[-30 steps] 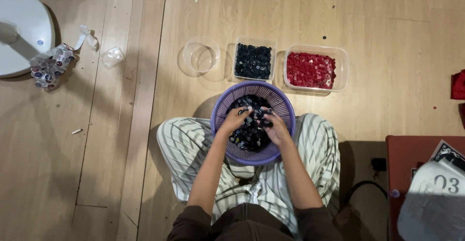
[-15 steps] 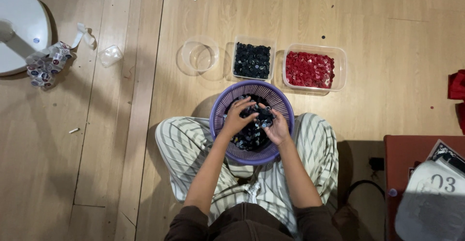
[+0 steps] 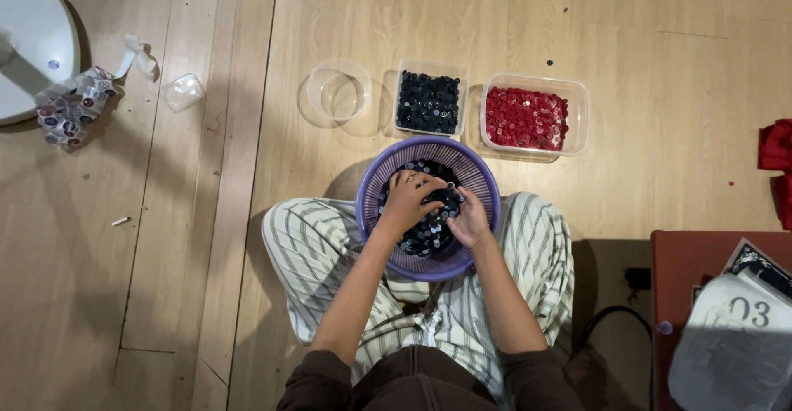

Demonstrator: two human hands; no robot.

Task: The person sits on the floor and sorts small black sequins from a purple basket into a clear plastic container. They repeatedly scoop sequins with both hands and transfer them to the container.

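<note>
Here, mid-frame, both hands dig in the purple basket (image 3: 428,209): left hand (image 3: 406,202) and right hand (image 3: 469,221) curl loosely over small, light, slippery dark buttons (image 3: 425,233), best pinched singly.

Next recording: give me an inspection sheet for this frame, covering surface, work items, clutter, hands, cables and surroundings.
Surface: light wooden plank floor; the person sits cross-legged on it.
Work items: round purple slotted plastic basket in the lap, holding dark buttons; clear square tub of dark buttons; clear rectangular tub of red buttons; empty clear round container.
Clutter: crumpled printed wrapper, small clear plastic cup, a few stray bits on the floor.
Hands: left hand and right hand both inside the basket on the buttons; grip unclear.
Cables: black cable by the right knee.
Surroundings: white round base, red cloth, dark red tabletop.
</note>
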